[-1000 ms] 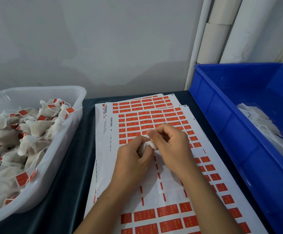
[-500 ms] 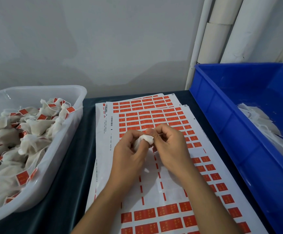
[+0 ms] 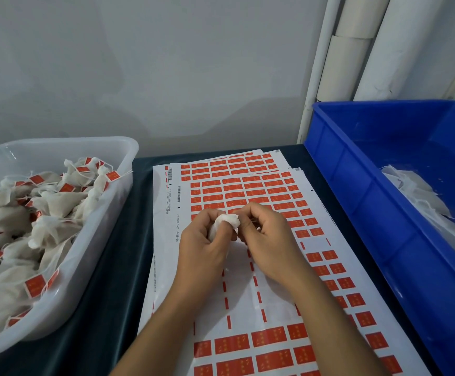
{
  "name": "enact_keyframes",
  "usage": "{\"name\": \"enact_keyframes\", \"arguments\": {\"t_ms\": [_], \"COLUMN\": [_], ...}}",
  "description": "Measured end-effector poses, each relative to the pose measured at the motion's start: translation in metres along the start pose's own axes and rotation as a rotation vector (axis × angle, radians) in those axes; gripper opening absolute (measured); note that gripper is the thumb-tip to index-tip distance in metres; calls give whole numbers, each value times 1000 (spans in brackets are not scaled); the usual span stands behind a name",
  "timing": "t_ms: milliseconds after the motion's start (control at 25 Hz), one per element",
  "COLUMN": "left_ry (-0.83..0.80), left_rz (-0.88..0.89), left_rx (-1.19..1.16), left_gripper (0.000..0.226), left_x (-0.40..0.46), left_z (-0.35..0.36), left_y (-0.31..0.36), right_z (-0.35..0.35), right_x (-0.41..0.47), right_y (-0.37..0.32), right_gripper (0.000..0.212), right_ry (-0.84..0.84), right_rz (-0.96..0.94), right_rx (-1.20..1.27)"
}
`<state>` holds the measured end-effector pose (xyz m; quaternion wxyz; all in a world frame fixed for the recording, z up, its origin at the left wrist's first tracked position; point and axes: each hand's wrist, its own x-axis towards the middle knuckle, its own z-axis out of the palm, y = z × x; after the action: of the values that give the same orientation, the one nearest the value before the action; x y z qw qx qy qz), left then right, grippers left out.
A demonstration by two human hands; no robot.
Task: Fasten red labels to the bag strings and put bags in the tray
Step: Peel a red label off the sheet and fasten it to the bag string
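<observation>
A small white mesh bag (image 3: 226,222) is gripped in my left hand (image 3: 203,245), just above the label sheets. Close beside it on the right, my right hand (image 3: 268,236) pinches something thin at the bag's top; its fingers hide whether that is the string or a label. Under both hands lies a stack of white sheets (image 3: 248,297) carrying rows of red labels (image 3: 268,336), with a bare patch in the middle. The clear plastic tray (image 3: 104,234) at the left holds several white bags with red labels.
A blue bin (image 3: 356,202) at the right holds several white bags (image 3: 421,202) without labels. The sheets lie on a dark tabletop (image 3: 112,308) against a grey wall. White pipes (image 3: 356,50) stand at the back right.
Both hands have risen slightly from the sheet and drawn a little apart, so more of the white bag shows between them.
</observation>
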<state>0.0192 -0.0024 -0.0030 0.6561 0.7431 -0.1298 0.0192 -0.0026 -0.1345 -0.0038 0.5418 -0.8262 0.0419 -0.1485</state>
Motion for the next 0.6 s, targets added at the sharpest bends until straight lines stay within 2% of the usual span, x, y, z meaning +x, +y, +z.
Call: {"name": "enact_keyframes", "arguments": {"t_ms": [200, 320, 360, 600], "left_ry": [14, -2, -14, -169], "left_rz": [-35, -30, -29, -53], "left_rx": [37, 34, 44, 49], "left_gripper": [17, 18, 20, 34], "left_x": [2, 3, 4, 7], "left_z": [-1, -2, -2, -8], "left_y": [-3, -3, -3, 1], "right_z": [-4, -5, -5, -6], "right_x": [-2, -3, -2, 2], "right_y": [-5, -8, -9, -6], "right_gripper": [15, 9, 3, 16], "right_ry": [81, 40, 31, 90], "right_rz": [-62, -132, -133, -96], "right_rx": [55, 32, 18, -8]}}
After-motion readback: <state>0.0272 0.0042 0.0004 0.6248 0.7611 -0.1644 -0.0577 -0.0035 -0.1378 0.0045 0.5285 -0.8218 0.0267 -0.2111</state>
